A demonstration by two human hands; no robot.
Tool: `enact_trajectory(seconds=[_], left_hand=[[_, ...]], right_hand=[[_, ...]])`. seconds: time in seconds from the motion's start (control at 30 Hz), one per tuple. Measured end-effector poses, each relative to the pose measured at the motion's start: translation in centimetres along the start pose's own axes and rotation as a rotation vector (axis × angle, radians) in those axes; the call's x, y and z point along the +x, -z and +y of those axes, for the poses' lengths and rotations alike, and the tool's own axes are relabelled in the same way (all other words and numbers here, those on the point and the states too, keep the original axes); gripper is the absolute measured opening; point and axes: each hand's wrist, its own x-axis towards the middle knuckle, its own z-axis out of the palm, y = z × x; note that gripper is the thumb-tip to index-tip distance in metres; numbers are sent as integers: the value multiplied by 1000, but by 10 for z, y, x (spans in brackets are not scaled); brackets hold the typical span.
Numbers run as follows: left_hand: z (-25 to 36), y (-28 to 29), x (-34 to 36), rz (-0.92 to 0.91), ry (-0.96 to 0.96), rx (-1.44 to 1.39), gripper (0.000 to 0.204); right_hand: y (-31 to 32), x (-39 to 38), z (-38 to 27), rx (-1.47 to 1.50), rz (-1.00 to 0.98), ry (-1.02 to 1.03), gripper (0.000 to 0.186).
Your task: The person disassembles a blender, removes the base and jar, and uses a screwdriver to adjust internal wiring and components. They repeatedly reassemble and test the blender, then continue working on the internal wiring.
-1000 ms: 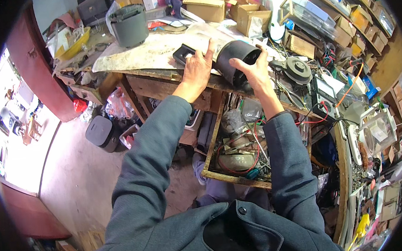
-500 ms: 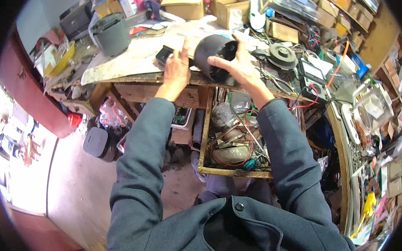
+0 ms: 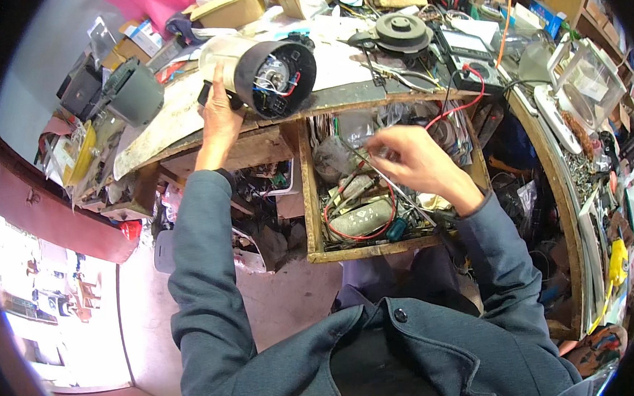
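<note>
My left hand [image 3: 219, 120] is closed around the dark handle of an appliance with a cream body. The appliance's black round housing [image 3: 277, 77] lies tilted toward me over the bench's front edge. Its open end shows blue, white and red wires around a metal part. My right hand [image 3: 424, 164] is apart from it, above the open wooden drawer [image 3: 367, 251], fingers loosely bent with nothing visible in them. Under it in the drawer are a red wire loop [image 3: 331, 226], a thin pale rod [image 3: 404, 191], a teal piece [image 3: 397, 229] and plastic bags.
A grey bin-like container [image 3: 135, 91] stands at the bench's left, beside a yellow basin [image 3: 80, 156]. To the right are a round dark grey part [image 3: 401, 32] and a meter with a red lead [image 3: 472, 61]. Cardboard boxes [image 3: 227, 9] line the back.
My right hand has let go of the black housing and moved down over the drawer. The housing has swung so its wired open end faces me. The view has shifted.
</note>
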Motion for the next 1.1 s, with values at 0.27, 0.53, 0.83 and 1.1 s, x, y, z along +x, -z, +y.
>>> enact_trajectory(seconds=[0.27,0.53,0.83,1.1], left_hand=[[38,26,0,-115,-3,-26,116],[33,21,-11,-94,13,-23,108],[39,16,-44,32,-55,55,83],[36,17,-42,-18,46,88,68]], right_hand=[[3,-106,10,38,-169,-288,50],[0,-128,2,-63,-172,-264,59],[83,-167,-26,85,-193,-291,50],[133,-159,-31,163,207,-370,46]])
